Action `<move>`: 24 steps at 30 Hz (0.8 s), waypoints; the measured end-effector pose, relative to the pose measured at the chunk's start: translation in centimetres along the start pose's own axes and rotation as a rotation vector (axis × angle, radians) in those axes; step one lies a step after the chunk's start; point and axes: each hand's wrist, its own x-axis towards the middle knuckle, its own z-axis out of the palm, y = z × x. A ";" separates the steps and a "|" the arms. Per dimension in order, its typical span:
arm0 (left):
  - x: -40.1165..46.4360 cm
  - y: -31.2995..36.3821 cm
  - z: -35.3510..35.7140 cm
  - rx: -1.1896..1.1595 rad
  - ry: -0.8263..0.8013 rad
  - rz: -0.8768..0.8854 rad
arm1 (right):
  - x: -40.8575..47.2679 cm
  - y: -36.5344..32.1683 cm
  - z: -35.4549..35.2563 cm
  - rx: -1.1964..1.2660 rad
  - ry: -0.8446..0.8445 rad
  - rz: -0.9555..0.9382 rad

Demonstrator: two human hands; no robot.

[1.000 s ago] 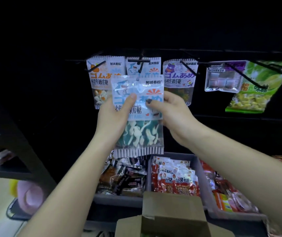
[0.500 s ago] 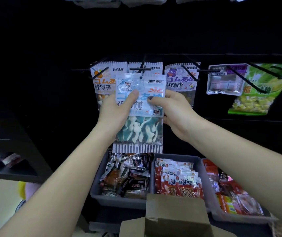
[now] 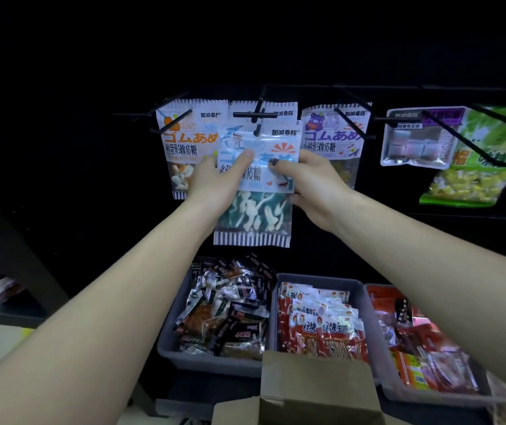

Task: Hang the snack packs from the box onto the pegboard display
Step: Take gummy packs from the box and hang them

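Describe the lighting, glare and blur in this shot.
Head view: the upper half and the pegboard backing are near black; glare washes the top of the shark gummy pack held by the left hand and right hand; the green pack at right is smeared; wide-angle stretch enlarges both forearms.

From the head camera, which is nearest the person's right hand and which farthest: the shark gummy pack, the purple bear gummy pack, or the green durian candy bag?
1. Shark gummy pack: held in the right hand.
2. Purple bear gummy pack: hanging just above it.
3. Green durian candy bag: far right.
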 end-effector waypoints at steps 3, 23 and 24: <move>2.6 -0.9 0.7 0.128 0.048 0.025 | 3.0 -0.1 -0.2 -0.068 0.044 -0.004; 3.1 -2.8 2.8 0.516 -0.072 -0.093 | 3.7 6.5 -4.4 -0.518 0.140 0.189; 1.8 -3.8 2.6 0.523 -0.085 -0.105 | 2.3 7.5 -5.1 -0.541 0.142 0.204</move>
